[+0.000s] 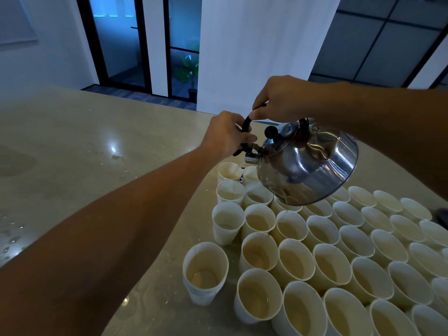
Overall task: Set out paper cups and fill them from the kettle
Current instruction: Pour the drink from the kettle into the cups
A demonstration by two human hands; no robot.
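A shiny steel kettle (308,163) with a black lid knob hangs tilted leftward above the far end of several white paper cups (322,241) packed in rows on the beige table (72,132). My right hand (278,98) grips the kettle's black handle from above. My left hand (228,135) pinches the black spout lever just beside the spout, which points down over the farthest cups (229,172). Many cups hold clear water. One taller stack of cups (206,272) stands apart at the near left.
Water drops and a small puddle (116,157) lie on the table's left part. A dark object (442,215) shows at the right edge. Beyond the table's far edge are a white pillar, glass doors and a potted plant (190,73).
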